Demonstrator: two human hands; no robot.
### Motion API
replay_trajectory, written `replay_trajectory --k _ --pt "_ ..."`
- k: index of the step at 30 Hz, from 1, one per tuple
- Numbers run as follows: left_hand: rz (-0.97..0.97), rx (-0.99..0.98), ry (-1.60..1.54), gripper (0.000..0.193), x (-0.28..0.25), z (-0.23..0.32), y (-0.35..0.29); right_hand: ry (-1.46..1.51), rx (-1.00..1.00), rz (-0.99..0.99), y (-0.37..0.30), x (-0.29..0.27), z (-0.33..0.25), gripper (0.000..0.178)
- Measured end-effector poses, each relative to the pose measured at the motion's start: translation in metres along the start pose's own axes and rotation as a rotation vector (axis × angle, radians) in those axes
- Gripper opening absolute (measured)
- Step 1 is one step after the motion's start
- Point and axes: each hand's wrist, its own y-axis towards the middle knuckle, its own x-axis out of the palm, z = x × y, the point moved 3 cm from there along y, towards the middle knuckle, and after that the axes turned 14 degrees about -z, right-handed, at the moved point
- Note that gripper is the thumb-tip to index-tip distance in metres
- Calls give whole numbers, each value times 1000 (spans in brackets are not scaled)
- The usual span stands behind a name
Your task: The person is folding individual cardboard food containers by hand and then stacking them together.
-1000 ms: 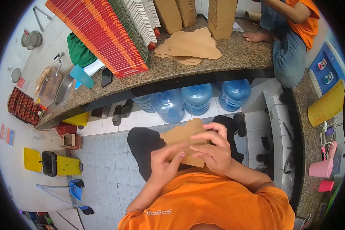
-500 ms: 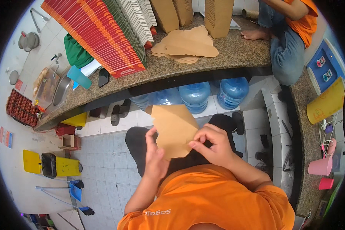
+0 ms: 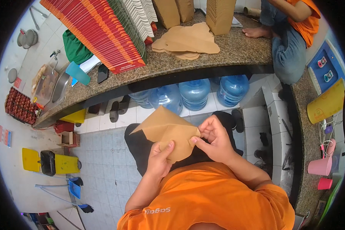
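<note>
Above my lap I hold a brown cardboard blank [image 3: 166, 128], partly folded, with a pointed flap reaching out to the left. My left hand [image 3: 160, 158] grips its lower left part, the thumb pressed on the face. At its right edge my right hand [image 3: 214, 138] pinches the card between thumb and fingers. Several flat brown cardboard blanks [image 3: 188, 40] lie in a loose pile on the granite counter ahead. Behind them stand stacks of folded brown cartons [image 3: 220, 17].
A tall red carton stack [image 3: 99, 38] leans over the granite counter [image 3: 165, 63], near a phone [image 3: 102, 73] and a teal cup [image 3: 78, 73]. Blue water jugs [image 3: 194, 94] stand beneath. A person in orange [image 3: 291, 42] sits at the far right. A yellow bin [image 3: 65, 164] stands left.
The cardboard blank has turned, and its flap now points left. My left thumb has come onto its face, while my right hand has shifted slightly along the right edge.
</note>
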Motion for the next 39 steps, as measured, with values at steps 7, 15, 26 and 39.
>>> replay_trajectory --k 7,15,26,39 --pt "-135 -220 7 36 9 1 -6 167 453 -665 -4 -18 20 32" --pt "30 -114 566 36 0 12 5 -1017 3 -315 8 -13 -12 45" --pt "-446 -279 1129 43 0 21 0 -621 -143 -436 -5 1 4 24" --pt "-370 -319 543 18 14 40 -2 -716 -462 -707 -6 19 -53 11"
